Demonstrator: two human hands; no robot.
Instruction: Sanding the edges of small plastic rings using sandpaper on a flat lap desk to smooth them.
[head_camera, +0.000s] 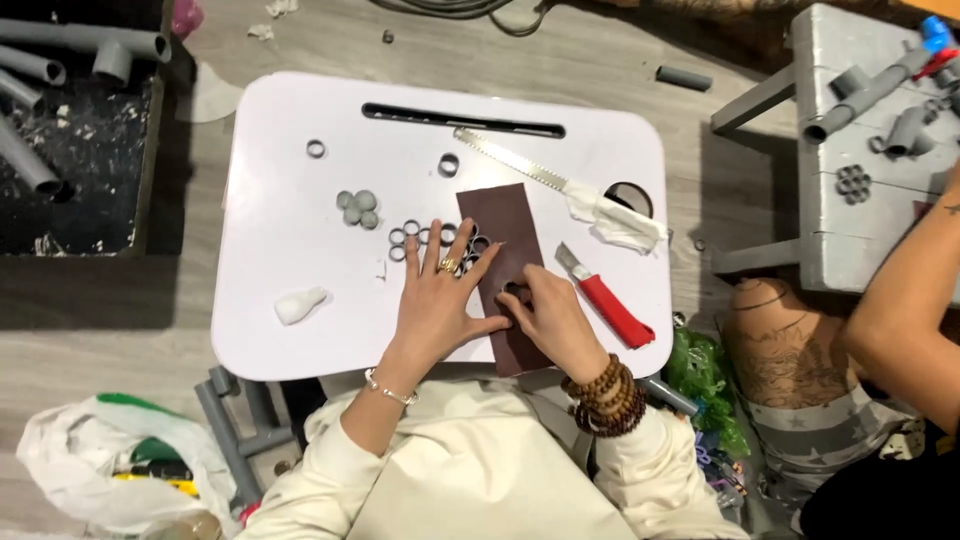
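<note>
Your left hand (437, 300) lies flat, fingers spread, pinning the left edge of the sandpaper (510, 260) on the white table (290, 240). Your right hand (555, 320) is closed on a small ring (517, 292), pressing it against the sandpaper's middle. A cluster of rings (410, 238) sits at 11 o'clock from your left hand, touching its fingertips. A red knife (606, 299) lies just beside your right hand at 2 o'clock. A saw blade (510, 160) lies at 12 o'clock, beyond the sandpaper.
</note>
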